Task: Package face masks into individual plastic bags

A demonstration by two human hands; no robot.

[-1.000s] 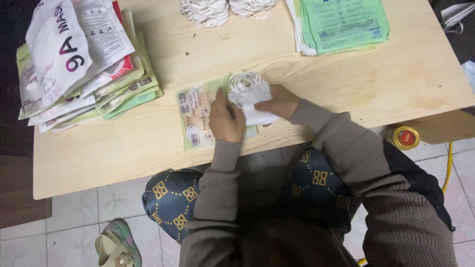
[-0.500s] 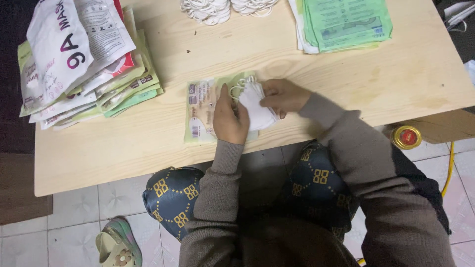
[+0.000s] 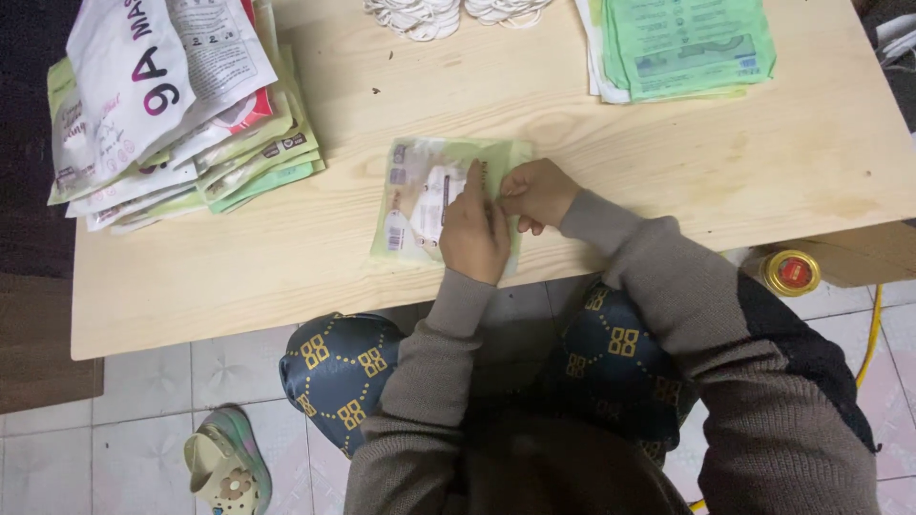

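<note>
A pale green packet [image 3: 412,205] lies flat near the front edge of the table [image 3: 668,181], its long axis running from the near edge toward the far side, tilted slightly; its printed face is up, with a label strip along its left side. The left hand [image 3: 474,234] rests palm-down on the packet's right half, fingers together and stretched along it, forefinger pointing away. The right hand [image 3: 536,194] sits just beside it at the packet's right edge, fingers curled and pinched together on that edge.

The table is pale bare wood. A fanned heap of white and green packets [image 3: 172,105] lies at its far left, a neat green stack [image 3: 682,43] at its far right, and white coiled loops [image 3: 439,13] between them at the far edge. Below the table is a tiled floor [image 3: 143,401] with a sandal [image 3: 227,472] and a red-and-yellow lidded tin [image 3: 790,272].
</note>
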